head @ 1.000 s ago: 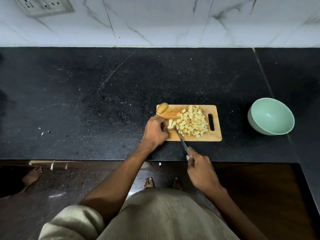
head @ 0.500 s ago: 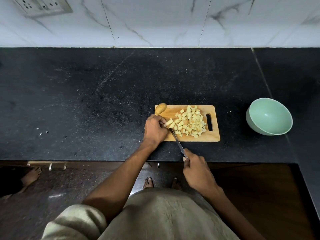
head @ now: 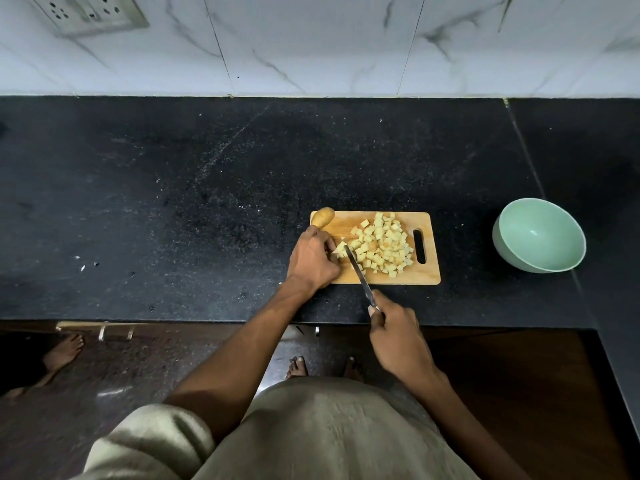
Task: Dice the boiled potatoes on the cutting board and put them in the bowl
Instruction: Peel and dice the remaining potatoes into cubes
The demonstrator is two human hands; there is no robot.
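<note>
My left hand (head: 313, 259) still holds the last potato bit (head: 340, 250) while my right hand (head: 398, 336), gripping the knife (head: 358, 273), has moved the blade left for another cut.

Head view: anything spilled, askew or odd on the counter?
Little stands out. A few pale specks lie on the black counter far left of the wooden cutting board; what they are, I cannot tell. The whole unpeeled potato overhangs the board's far-left corner. The mint-green bowl is empty.
</note>
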